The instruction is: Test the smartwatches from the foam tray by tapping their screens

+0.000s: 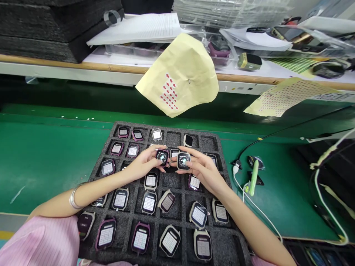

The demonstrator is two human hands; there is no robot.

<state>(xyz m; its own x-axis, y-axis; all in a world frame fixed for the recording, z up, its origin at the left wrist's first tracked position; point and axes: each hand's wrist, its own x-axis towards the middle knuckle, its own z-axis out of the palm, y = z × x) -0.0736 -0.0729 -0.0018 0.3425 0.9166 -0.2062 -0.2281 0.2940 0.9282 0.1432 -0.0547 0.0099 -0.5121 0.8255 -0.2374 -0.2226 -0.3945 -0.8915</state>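
- Head view: we held two smartwatch bodies over the middle of the foam tray (111,138) on the green worktop (41,159).
- Our left hand (144,162) had its fingers closed on the purple-cased watch (162,156); our right hand (198,166) gripped the white-cased watch (183,160).
- We judged the work partway: most pockets held lit watches, several far-row pockets lay bare.

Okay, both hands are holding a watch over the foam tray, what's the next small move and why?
Probably set one down. The left hand holds a purple-cased watch body, the right hand a pale grey-cased watch body, both screens lit. The black foam tray has empty pockets just behind them, so lowering one there frees a hand.
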